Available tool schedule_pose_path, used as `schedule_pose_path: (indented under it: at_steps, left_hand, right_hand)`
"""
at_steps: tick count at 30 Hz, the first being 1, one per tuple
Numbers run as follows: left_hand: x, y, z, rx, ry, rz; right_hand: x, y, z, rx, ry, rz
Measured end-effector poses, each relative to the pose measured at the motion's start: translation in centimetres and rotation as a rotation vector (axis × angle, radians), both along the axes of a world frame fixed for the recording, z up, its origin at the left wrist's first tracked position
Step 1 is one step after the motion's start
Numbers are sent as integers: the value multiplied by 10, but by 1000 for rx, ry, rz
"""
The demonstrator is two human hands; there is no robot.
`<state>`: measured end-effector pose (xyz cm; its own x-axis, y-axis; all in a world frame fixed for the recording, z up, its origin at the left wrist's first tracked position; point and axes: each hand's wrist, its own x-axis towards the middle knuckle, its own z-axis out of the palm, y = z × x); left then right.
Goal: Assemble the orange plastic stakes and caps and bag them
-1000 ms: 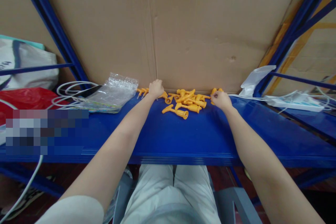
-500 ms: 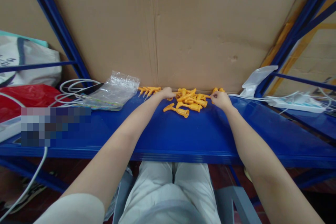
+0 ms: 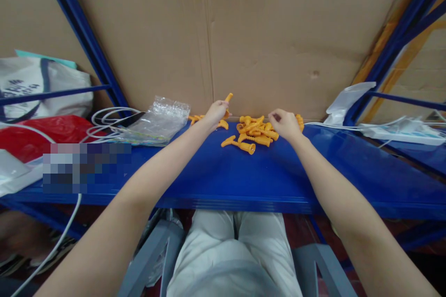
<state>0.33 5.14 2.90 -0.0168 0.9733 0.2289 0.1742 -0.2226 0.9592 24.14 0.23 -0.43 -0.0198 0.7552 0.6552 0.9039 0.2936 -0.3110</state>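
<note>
My left hand [image 3: 218, 111] is closed around an orange piece [image 3: 229, 97] that sticks up from its fingers, above the back of the blue shelf [image 3: 230, 181]. My right hand [image 3: 283, 121] has its fingers bent together over the right side of a pile of orange plastic pieces [image 3: 258, 132]; whether it holds anything is hidden. One orange piece with a ribbed handle [image 3: 244, 146] lies at the front of the pile. More orange pieces [image 3: 195, 119] are partly behind my left wrist, and others [image 3: 299, 121] sit beyond my right hand.
Clear plastic bags [image 3: 153, 123] and white cables [image 3: 104, 120] lie at the left, beside a red bag [image 3: 52, 131]. A white power strip [image 3: 400, 133] is at the right. Cardboard [image 3: 261, 41] stands behind, with blue posts [image 3: 83, 32] around it.
My left hand has risen, with an orange piece now showing upright in it. My right hand has moved slightly left and up, uncovering more of the pieces at the right. The view has shifted a little.
</note>
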Motion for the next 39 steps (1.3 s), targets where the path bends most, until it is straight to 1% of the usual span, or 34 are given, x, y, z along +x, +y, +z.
schedule_pose_path:
  at_steps: [2,5,8,10,12,14,16,19,21,23,25,27,29,30,32,34,37,39]
  left_hand:
    - [1,-13,-5,67,23,-43]
    - [5,-27,-23,193,122,-106]
    - [8,-34,-43,307,218,-161]
    - [8,-35,-53,408,282,-156]
    - [6,-35,-58,497,336,-142]
    - [3,-35,-60,577,377,-123]
    - [0,-35,-60,645,413,-97]
    - [-2,-34,-61,720,462,-54]
    - [-3,-32,-63,770,505,-32]
    - [-5,-29,-65,828,563,-33]
    - [-8,-25,-66,875,631,-47]
    - [-12,-23,-65,897,708,-33]
    - [-16,-22,-62,888,783,38]
    - [-18,-22,-60,878,812,84]
    - [-21,-24,-56,862,845,159]
    - [-22,-27,-53,858,855,185]
    - [-21,-32,-51,857,846,152]
    - [-19,-34,-52,825,824,116]
  right_hand:
    - [-17,-5,1,11,-14,129]
    - [-39,-15,-3,-35,-68,356]
    - [-55,-21,-9,-86,-100,467]
    - [-60,-20,-14,-114,-70,508]
    - [-63,-16,-19,-116,25,585]
    - [-66,-10,-25,-129,152,702]
    - [-69,-5,-30,-180,281,796]
    - [-76,-3,-34,-263,483,866]
    - [-81,-6,-32,-322,603,898]
    - [-83,-10,-29,-389,693,899]
    - [-82,-15,-24,-445,761,836]
    - [-78,-17,-20,-473,824,740]
    - [-74,-17,-17,-487,873,673]
    - [-71,-17,-16,-496,893,661]
    - [-68,-15,-14,-528,941,665]
    - [-66,-15,-12,-571,1006,673]
    - [-62,-17,-8,-635,1057,694]
    - [-60,-18,-7,-647,1023,721]
